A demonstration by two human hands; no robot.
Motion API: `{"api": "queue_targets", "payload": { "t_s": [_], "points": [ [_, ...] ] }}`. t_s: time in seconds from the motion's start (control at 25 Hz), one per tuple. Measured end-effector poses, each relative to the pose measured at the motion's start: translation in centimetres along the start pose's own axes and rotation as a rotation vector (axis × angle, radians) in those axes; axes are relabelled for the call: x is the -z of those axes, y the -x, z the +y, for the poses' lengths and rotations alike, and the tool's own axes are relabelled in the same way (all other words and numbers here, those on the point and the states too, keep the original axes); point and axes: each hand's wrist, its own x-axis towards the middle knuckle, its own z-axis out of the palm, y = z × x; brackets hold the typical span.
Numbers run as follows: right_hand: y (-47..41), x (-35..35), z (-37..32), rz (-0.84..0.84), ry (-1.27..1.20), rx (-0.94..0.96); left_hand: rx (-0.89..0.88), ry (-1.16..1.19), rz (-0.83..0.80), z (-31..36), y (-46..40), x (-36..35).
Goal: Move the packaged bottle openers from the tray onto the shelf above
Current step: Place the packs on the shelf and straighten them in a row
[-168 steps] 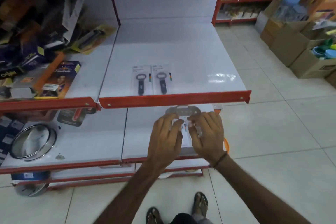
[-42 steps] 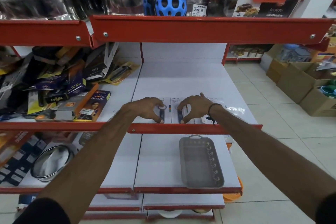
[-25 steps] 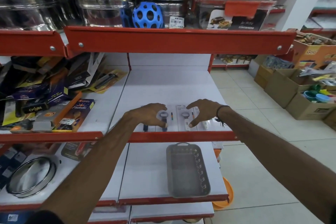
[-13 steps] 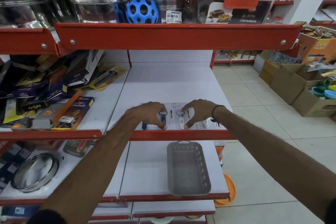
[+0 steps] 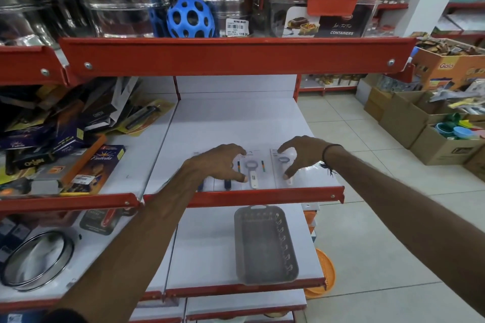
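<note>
- vs half a second ago: both hands have spread slightly apart on the shelf (image 5: 236, 123); camera view shifted a bit, tray (image 5: 265, 246) on the lower shelf unchanged.
- Readable text: "NINE MART" tags with "119.00" on the steel containers (image 5: 118, 8) at 12 o'clock, another tag "139.00" at 11 o'clock; "CONTAINERS" on the boxed sets (image 5: 338, 18) at 1 o'clock; "Golo" on the orange carton (image 5: 446, 65) at 2 o'clock; "Fudeda" on a flat box (image 5: 102, 162) at 9 o'clock. Print on the opener cards too small to read.
- Packaged bottle openers (image 5: 252, 170) lie flat in a row near the shelf's front lip, centre frame; dark-handled ones partly under the left hand, white-handled ones between and under the hands.
- Left hand (image 5: 217, 162): palm down, fingers curled and part-spread, thumb tip pressing the card beside a white handle. Nothing gripped.
- Right hand (image 5: 301, 155): palm down, arched in a C shape, index tip at the card's top edge, thumb tip down near the white handle. Touching, not clamped around it.
- Both forearms reach straight forward from 6–7 and 4–5 o'clock; dark band on the right wrist.
- Tray sits below at 6 o'clock; no packages visible in it.
- Blue perforated ball (image 5: 190, 18) at 12 o'clock on the top shelf.
</note>
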Motion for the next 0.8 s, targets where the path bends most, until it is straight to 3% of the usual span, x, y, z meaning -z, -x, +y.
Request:
{"api": "queue_targets", "payload": {
  "t_s": [0.8],
  "points": [
    [0.2,-1.6,-0.8,-0.015,-0.063,0.023,-0.010,-0.078,-0.059,2.4,-1.8,-1.5]
  ]
}}
